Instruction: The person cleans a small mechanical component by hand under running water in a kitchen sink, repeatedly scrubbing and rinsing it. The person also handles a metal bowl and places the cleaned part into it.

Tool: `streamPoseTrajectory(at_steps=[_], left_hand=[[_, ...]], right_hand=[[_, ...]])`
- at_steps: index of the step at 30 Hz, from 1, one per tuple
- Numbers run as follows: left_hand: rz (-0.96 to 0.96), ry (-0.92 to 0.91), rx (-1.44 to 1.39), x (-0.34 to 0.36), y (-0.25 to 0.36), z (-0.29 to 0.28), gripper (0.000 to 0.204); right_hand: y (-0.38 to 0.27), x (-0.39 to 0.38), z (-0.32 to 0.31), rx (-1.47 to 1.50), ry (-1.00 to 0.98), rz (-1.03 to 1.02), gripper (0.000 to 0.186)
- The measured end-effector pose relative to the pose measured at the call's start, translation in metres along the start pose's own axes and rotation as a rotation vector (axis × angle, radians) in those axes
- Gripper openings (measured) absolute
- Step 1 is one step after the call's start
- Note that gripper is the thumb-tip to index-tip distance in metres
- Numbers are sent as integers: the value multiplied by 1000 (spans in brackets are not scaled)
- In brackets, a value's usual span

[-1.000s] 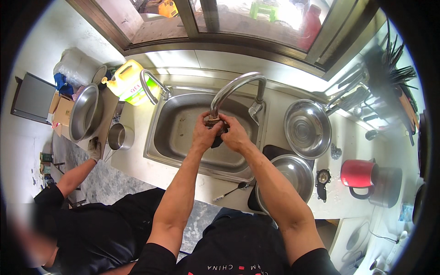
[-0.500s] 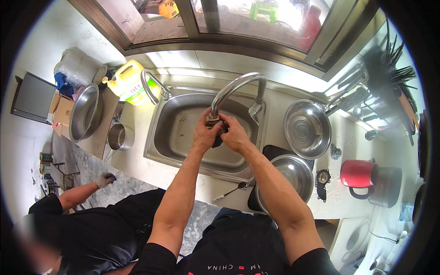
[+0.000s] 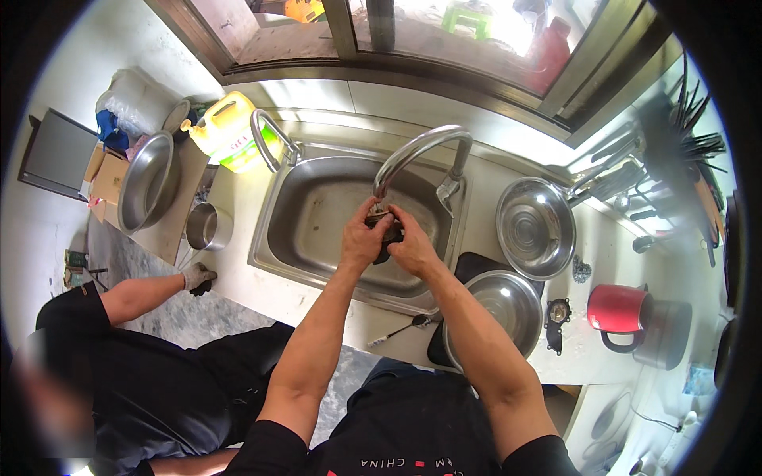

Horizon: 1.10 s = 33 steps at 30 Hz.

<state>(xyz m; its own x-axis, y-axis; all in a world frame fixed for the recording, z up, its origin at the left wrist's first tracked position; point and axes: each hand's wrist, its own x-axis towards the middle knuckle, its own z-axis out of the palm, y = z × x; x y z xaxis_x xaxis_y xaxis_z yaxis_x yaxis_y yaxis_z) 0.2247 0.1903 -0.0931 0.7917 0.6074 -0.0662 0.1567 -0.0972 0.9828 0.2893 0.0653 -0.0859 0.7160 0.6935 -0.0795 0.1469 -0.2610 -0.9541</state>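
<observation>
You are holding a small dark object [image 3: 386, 236] over the stainless sink [image 3: 317, 214], right under the curved faucet spout [image 3: 417, 151]. Your left hand [image 3: 361, 238] and right hand [image 3: 413, 247] are both closing around it, fingers curled; its make is too hidden to tell. Being wet, it is likely slippery: grip its sides firmly. Rounded steel bowls [image 3: 536, 226] are sitting along the counter's right edge.

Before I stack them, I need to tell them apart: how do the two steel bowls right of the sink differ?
The far bowl sits on the bare counter beside the tap base; the near bowl rests on a dark mat at the counter's front edge. The far bowl shows ringed reflections; the near bowl looks plainer. Both are round, shiny steel, upright.
</observation>
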Motion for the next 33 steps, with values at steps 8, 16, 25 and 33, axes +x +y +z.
streamPoseTrajectory(at_steps=[8,16,25,33], left_hand=[[27,26,-12,4,1,1,45],[-35,35,80,3,7,5,54],[-406,38,-525,-42,-23,-10,46],[-917,182,-1415,-180,-34,13,30]], right_hand=[[-9,1,-5,-15,9,-40,76],[-10,1,-11,-82,34,-74,77],[-47,-30,-18,-636,-132,-309,76],[-43,-75,14,-706,-528,-114,57]])
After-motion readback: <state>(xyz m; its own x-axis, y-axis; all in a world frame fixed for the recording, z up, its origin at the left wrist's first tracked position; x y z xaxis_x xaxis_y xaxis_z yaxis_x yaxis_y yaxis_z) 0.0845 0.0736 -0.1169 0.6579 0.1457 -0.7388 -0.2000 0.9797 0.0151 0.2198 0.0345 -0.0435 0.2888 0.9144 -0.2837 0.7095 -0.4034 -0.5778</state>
